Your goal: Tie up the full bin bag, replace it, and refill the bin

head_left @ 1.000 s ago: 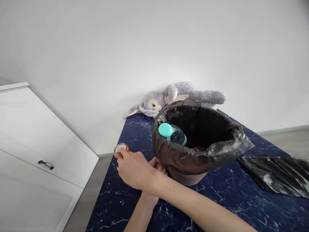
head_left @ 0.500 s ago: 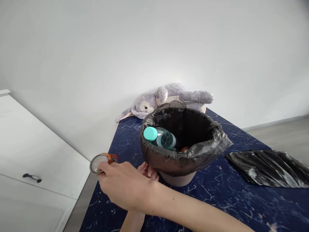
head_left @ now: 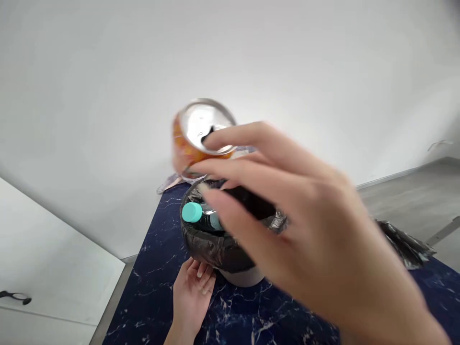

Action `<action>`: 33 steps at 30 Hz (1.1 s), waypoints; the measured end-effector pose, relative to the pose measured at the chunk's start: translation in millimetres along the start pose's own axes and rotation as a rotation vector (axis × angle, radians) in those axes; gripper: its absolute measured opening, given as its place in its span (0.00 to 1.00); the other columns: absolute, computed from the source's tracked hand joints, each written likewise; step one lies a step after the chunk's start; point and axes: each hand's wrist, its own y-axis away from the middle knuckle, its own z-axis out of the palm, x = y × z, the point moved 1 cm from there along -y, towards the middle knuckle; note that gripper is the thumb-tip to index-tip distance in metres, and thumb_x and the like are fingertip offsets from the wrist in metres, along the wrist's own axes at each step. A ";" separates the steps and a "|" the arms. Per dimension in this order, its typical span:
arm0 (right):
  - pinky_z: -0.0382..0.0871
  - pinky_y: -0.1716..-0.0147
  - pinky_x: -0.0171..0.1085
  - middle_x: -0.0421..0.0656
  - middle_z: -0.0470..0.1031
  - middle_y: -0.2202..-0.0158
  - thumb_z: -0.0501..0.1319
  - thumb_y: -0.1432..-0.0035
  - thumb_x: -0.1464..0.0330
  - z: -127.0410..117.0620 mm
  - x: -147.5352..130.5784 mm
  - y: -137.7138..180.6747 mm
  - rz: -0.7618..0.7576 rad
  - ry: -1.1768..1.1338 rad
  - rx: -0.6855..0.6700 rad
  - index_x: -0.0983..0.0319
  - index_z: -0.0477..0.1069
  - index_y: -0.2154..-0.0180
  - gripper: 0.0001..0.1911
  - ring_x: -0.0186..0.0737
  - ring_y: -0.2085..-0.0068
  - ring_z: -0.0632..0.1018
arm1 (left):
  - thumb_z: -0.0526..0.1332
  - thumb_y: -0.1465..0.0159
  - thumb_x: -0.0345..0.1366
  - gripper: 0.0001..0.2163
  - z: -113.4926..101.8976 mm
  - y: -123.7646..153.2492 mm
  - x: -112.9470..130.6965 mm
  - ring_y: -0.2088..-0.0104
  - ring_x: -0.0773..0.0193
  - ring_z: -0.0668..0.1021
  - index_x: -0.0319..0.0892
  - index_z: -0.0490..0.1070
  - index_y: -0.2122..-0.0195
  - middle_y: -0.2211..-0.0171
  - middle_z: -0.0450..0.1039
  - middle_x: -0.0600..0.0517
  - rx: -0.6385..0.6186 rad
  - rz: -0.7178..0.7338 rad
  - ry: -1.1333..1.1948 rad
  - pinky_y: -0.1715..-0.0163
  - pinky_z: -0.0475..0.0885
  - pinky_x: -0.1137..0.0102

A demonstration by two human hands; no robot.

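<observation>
Holding the can [head_left: 197, 128] at eleven o'clock from the bin [head_left: 242, 278], the half-spread right hand [head_left: 309, 211] seems mid-carry; the next move needs steadiness. At seven, the left hand [head_left: 192, 292] curls loosely, grip unclear.

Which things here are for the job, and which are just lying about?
For the job:
orange can, held up in the right hand
bin, with the left hand beside it
black bag, lining the bin
bottle, inside

Just lying about, it seems:
furry toy, mostly hidden
crumpled plastic, on the right
</observation>
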 end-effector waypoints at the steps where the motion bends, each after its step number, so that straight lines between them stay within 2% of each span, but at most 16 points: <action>1: 0.82 0.46 0.41 0.41 0.76 0.37 0.58 0.24 0.68 -8.1 9.2 1.2 0.027 0.013 0.025 0.55 0.81 0.45 0.14 0.46 0.44 0.82 | 0.68 0.35 0.34 0.16 0.1 0.2 0.0 0.83 0.70 0.63 0.45 0.62 0.75 0.80 0.60 0.58 -0.001 -0.001 0.012 0.83 0.65 0.74; 4: 0.83 0.51 0.43 0.43 0.80 0.44 0.58 0.24 0.66 -17.9 35.4 8.2 0.031 0.057 -0.074 0.55 0.83 0.52 0.14 0.47 0.48 0.83 | 0.66 0.34 0.32 0.16 -1.1 -0.1 0.3 0.84 0.70 0.63 0.44 0.61 0.76 0.80 0.59 0.58 0.008 -0.012 0.059 0.84 0.65 0.73; 8: 0.82 0.59 0.46 0.46 0.82 0.50 0.60 0.26 0.67 -6.5 60.1 21.3 0.014 0.080 -0.243 0.55 0.83 0.58 0.12 0.50 0.54 0.85 | 0.63 0.33 0.30 0.15 -1.3 -0.4 0.8 0.84 0.71 0.64 0.43 0.62 0.76 0.80 0.58 0.58 0.043 -0.020 0.097 0.84 0.65 0.73; 11: 0.82 0.61 0.46 0.44 0.84 0.58 0.64 0.30 0.66 1.0 63.8 26.2 0.014 0.029 -0.307 0.52 0.83 0.58 0.07 0.51 0.58 0.86 | 0.61 0.32 0.30 0.16 1.2 0.5 0.7 0.85 0.71 0.63 0.44 0.61 0.77 0.80 0.58 0.58 0.075 -0.025 0.105 0.85 0.65 0.73; 14: 0.81 0.64 0.44 0.43 0.84 0.63 0.64 0.29 0.65 -1.9 58.9 22.6 0.077 0.017 -0.275 0.51 0.83 0.58 0.07 0.50 0.61 0.85 | 0.61 0.31 0.30 0.16 2.9 0.6 0.5 0.84 0.70 0.63 0.44 0.60 0.76 0.80 0.57 0.58 0.099 -0.032 0.103 0.84 0.66 0.73; 19: 0.78 0.67 0.42 0.43 0.85 0.62 0.60 0.26 0.64 -8.8 59.6 10.0 0.235 0.124 -0.126 0.53 0.83 0.55 0.11 0.45 0.65 0.84 | 0.59 0.30 0.30 0.14 -3.6 -3.4 -1.4 0.85 0.69 0.63 0.46 0.61 0.74 0.80 0.58 0.57 0.133 -0.057 0.153 0.85 0.66 0.73; 21: 0.79 0.65 0.44 0.43 0.85 0.61 0.60 0.26 0.63 -5.8 67.9 5.6 0.307 0.125 -0.119 0.53 0.83 0.55 0.11 0.46 0.65 0.84 | 0.59 0.30 0.30 0.14 -8.5 -5.4 -2.5 0.85 0.69 0.63 0.46 0.61 0.74 0.79 0.58 0.57 0.140 -0.072 0.170 0.85 0.67 0.71; 24: 0.80 0.58 0.49 0.46 0.86 0.57 0.61 0.28 0.59 4.9 90.3 -0.9 0.424 0.040 -0.128 0.55 0.82 0.52 0.13 0.51 0.56 0.85 | 0.59 0.29 0.31 0.14 -14.8 -7.5 -3.5 0.85 0.68 0.64 0.46 0.62 0.73 0.79 0.59 0.57 0.135 -0.082 0.189 0.84 0.69 0.70; 26: 0.79 0.49 0.53 0.49 0.84 0.49 0.62 0.29 0.57 15.0 110.6 -5.0 0.492 -0.082 -0.156 0.56 0.80 0.47 0.17 0.54 0.49 0.84 | 0.59 0.29 0.31 0.15 -16.4 -8.2 -3.7 0.85 0.68 0.65 0.46 0.62 0.74 0.78 0.59 0.56 0.114 -0.082 0.193 0.84 0.70 0.70; 29: 0.73 0.37 0.58 0.50 0.78 0.38 0.63 0.30 0.53 31.4 142.3 -8.6 0.601 -0.299 -0.238 0.57 0.75 0.38 0.25 0.55 0.39 0.79 | 0.59 0.29 0.31 0.16 -13.3 -7.7 -3.1 0.85 0.68 0.64 0.46 0.61 0.75 0.79 0.58 0.57 0.085 -0.084 0.165 0.84 0.70 0.70; 33: 0.67 0.30 0.56 0.49 0.73 0.32 0.61 0.30 0.44 48.7 170.1 -5.6 0.731 -0.580 -0.331 0.57 0.75 0.37 0.31 0.54 0.32 0.74 | 0.58 0.29 0.30 0.17 -2.7 -4.1 -1.0 0.85 0.69 0.63 0.45 0.61 0.76 0.79 0.57 0.57 0.073 -0.061 0.109 0.85 0.68 0.71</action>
